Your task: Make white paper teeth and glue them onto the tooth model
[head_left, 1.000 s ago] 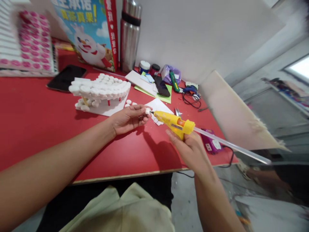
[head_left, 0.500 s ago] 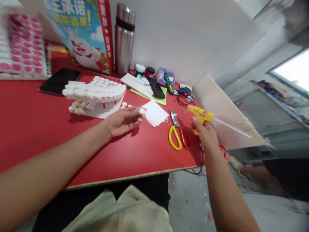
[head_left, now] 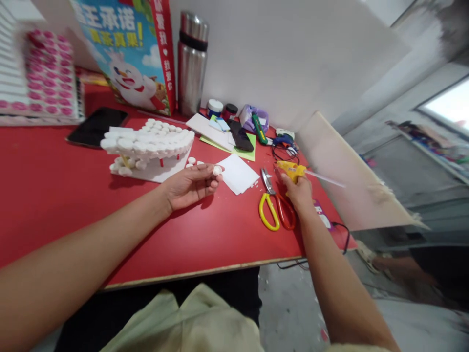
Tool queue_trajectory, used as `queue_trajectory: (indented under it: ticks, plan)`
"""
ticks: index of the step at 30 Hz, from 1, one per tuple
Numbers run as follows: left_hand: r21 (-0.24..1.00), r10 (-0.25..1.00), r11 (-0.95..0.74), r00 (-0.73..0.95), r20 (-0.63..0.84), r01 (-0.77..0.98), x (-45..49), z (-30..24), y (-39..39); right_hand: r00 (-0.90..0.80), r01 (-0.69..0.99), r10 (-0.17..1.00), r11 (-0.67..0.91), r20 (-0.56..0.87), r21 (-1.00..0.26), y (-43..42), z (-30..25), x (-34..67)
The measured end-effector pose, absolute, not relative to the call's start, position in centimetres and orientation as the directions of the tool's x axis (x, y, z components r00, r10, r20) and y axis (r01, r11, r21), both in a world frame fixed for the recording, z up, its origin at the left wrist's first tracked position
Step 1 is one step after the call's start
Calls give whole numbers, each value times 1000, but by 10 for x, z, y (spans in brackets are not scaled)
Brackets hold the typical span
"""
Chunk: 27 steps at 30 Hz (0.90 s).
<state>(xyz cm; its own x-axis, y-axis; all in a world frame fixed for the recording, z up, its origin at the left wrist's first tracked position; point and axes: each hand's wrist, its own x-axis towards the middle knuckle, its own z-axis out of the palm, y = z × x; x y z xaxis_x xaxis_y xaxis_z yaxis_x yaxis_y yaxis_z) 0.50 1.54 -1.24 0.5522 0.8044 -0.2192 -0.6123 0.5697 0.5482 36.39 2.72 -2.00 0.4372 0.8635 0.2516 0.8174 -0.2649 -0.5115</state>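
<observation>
My left hand [head_left: 190, 183] rests over the red table [head_left: 54, 190] and pinches a small white foam piece [head_left: 217, 170] at its fingertips. Just beyond it stands a white foam model [head_left: 148, 144] covered in round white pieces, on a white base. My right hand [head_left: 298, 191] is closed round a yellow glue gun [head_left: 291, 170] with a clear glue stick [head_left: 324, 179] jutting out behind, low over the table's right side. Yellow-and-red scissors [head_left: 273, 205] lie just left of that hand. A white sheet [head_left: 238, 173] lies between my hands.
At the back stand a steel flask [head_left: 191, 63], a printed box [head_left: 128, 54], a black phone [head_left: 97, 126], two small jars [head_left: 221, 107], a green cutter [head_left: 259, 128] and cables [head_left: 284, 144]. A pink-dotted tray [head_left: 47, 78] is far left. A board [head_left: 348, 171] leans at the right edge.
My right hand carried the glue gun away from the foam piece, out to the right and down toward the table beside the scissors. My left hand has kept hold of the white piece.
</observation>
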Motion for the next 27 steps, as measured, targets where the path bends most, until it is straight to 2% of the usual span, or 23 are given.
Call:
queue_trajectory:
  ticks: [5, 8, 9, 10, 12, 13, 15, 17, 19, 22, 27]
  plan:
    - [545, 797, 576, 566, -211, -609, 6, -12, 15, 338, 907, 905, -240, 257, -347, -1, -9, 360]
    - [541, 796, 577, 569, -204, -612, 6, -11, 14, 266, 953, 887, -184, 378, -240, -38, 9, 342]
    - [540, 794, 579, 572, -205, -610, 7, -11, 13, 239, 960, 867, -143, 438, -241, -50, 16, 331]
    - [541, 792, 582, 574, -208, -607, 7, -11, 13, 211, 957, 844, -77, 492, -278, -60, 23, 317]
    - [544, 787, 590, 575, -222, -597, 7, -11, 11, 165, 887, 835, 107, 525, -449, -74, 35, 283]
    - [545, 785, 594, 575, -230, -593, 8, -11, 11, 119, 799, 878, 192, 463, -569, -76, 38, 264]
    - [544, 786, 593, 573, -231, -594, 8, -11, 10, -22, 499, 961, 251, 277, -830, -72, 37, 230]
    - [541, 795, 581, 565, -219, -608, 8, -11, 11, -148, 236, 980, 164, 132, -958, -60, 28, 204]
    - [542, 804, 570, 554, -215, -618, 8, -11, 11, -206, 90, 976, 96, 75, -991, -49, 14, 187]
    - [545, 809, 565, 544, -222, -619, 9, -10, 12, -199, -23, 977, 70, 73, -997, -38, -2, 176]
    - [532, 807, 575, 536, -247, -621, 10, -8, 12, -179, 8, 982, 57, 55, -998, -41, -6, 174]
